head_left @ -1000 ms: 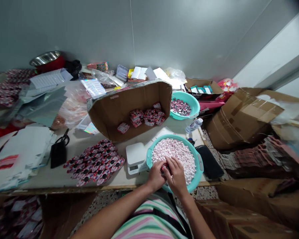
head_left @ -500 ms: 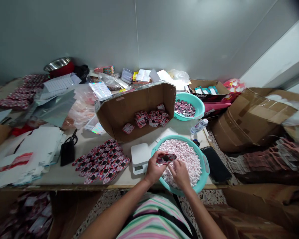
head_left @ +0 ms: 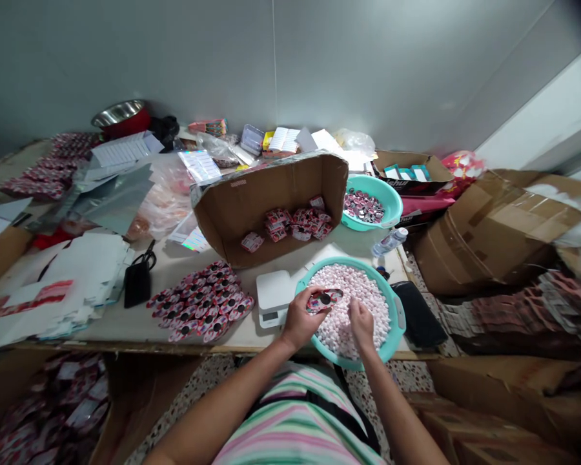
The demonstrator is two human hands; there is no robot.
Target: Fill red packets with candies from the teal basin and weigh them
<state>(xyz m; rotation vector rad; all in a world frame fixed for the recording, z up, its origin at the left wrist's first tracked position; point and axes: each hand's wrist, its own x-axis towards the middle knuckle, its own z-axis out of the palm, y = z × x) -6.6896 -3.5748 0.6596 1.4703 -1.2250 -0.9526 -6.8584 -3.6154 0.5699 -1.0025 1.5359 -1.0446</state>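
The hands have parted; the left hand (head_left: 297,318) pinches a red sachet (head_left: 324,299) above the basin (head_left: 397,321); at four o'clock the right hand (head_left: 362,323) sinks among sweets (head_left: 351,284), its grip hidden.

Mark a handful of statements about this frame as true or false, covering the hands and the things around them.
1. The left hand holds a red packet over the big teal basin. True.
2. The right hand rests on the scale. False: it is down in the basin, on the pink and white candies.
3. The scale sits to the right of the basin. False: it stands at the basin's left side.
4. The cardboard box lies on its side with red packets inside. True.
5. The small teal bowl is empty. False: it holds many small round pieces.
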